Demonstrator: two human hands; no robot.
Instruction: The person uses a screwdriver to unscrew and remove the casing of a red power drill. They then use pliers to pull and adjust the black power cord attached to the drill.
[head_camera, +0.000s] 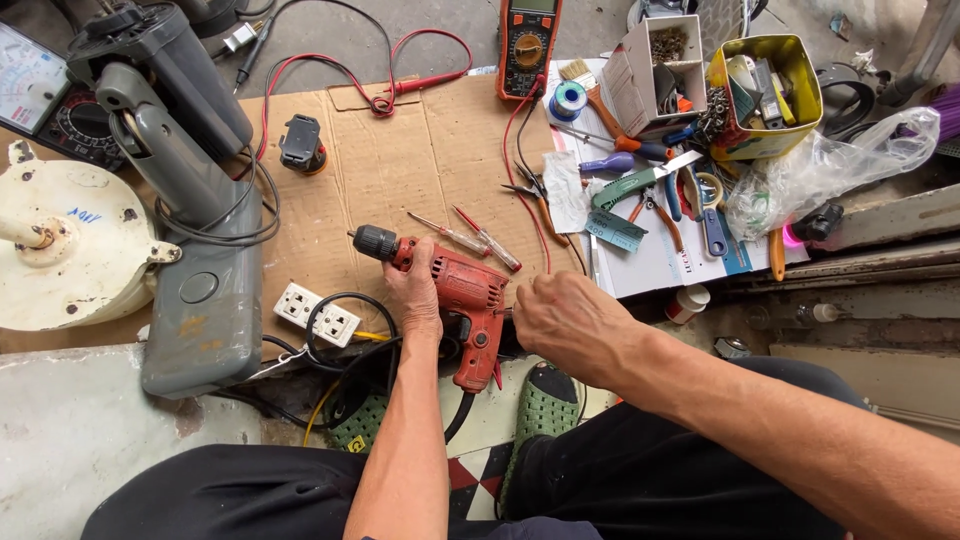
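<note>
Partly under hands (415, 292), red drill (462, 290)

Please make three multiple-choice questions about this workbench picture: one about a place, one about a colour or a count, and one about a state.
1. Where does the white socket strip lie?
A. left of the drill
B. inside the yellow tin
C. on the multimeter

2. What colour is the drill body?
A. blue
B. red
C. green

3. What is the left hand doing?
A. hanging free
B. resting on the drill
C. holding pliers

Answers: 1 A, it lies at the cardboard edge left of the drill. 2 B, the housing is red. 3 B, the hand lies on the drill body, while the right hand is at its rear.
</note>
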